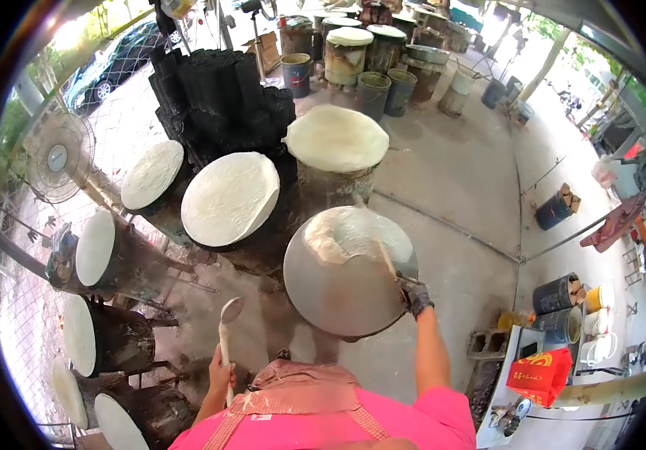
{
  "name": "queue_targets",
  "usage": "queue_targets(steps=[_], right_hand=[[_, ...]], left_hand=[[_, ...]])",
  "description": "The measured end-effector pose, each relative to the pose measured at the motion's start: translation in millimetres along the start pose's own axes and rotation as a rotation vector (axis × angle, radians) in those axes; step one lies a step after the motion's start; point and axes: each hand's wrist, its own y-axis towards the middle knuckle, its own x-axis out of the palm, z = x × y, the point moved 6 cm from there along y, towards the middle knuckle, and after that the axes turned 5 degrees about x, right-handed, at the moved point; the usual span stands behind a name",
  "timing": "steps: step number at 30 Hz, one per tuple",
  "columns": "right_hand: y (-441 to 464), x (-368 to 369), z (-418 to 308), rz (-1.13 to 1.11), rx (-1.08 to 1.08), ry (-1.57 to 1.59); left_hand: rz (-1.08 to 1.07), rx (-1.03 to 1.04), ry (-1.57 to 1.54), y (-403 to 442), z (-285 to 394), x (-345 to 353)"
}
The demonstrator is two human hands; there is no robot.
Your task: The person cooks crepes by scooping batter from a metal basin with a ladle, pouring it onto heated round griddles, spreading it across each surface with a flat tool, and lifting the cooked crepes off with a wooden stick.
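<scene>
On the round griddle (330, 296), at twelve o'clock from the body, pale batter (364, 223) is gathered between eleven and two, the near part looking bare. A blurred stick (387, 262) is gripped in the gloved right hand's (415, 295) curled fingers at four; light, even strokes seem best. The ladle (231, 310), clasped by the left hand's (221, 373) fingers, should be kept clear at eight.

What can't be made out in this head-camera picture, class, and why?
In the head view:
Part of the ladle handle: covered by the left hand.
Right hand: fingers hidden by the dark glove.
What stands under the griddle: hidden by the griddle itself.
Lettering on the red bag: too small to read.
</scene>
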Motion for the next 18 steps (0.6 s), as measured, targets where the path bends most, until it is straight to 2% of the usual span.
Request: queue_targets(steps=[1,4,6,8,10,12,14,15,16,17,18], right_hand=[[-6.5,5.6,-6.1,-0.012,-0.017,-0.208],[-10.2,34.7,18.6,-0.16,-0.014,-0.385],[-5.2,25.2,39.1,-0.308,-0.552,-0.405],[14.9,2.9,28.9,-0.354,-0.607,-0.424],[78.2,-10.4,36.1,-0.434,-0.129,0.244],[-12.6,15.9,-51.4,-0.151,0.021,-0.336],[32.3,30.2,-24.8,-0.339,-0.226,-0.993],[43.1,28.2,-9.8,-0.396,-0.436,-1.203],[53.1,24.7,6.5,-0.412,-0.675,-1.395],[41.8,13.0,29.4,-0.384,-0.998,-1.454],[-1.8,11.7,21.5,-0.316,-1.192,-1.536]], left_hand=[[0.007,-0.019,-0.014,-1.4,-1.9,0.8],[0.007,-0.024,-0.005,3.8,-4.1,1.5],[-0.008,-0.006,-0.019,4.9,-3.3,4.8],[0.018,-0.006,-0.033,0.6,-1.7,5.3],[0.044,0.009,-0.01,-5.0,2.8,3.4],[0.064,-0.002,-0.04,-3.7,-7.7,1.8],[0.081,-0.025,-0.051,-4.7,-9.8,-0.7],[0.07,-0.053,-0.035,-7.1,-9.2,1.0],[0.076,-0.036,-0.064,-7.0,-11.3,-2.2],[0.083,-0.017,-0.101,-6.5,-14.2,-2.8],[0.101,-0.018,-0.095,-8.0,-15.7,-4.4]])
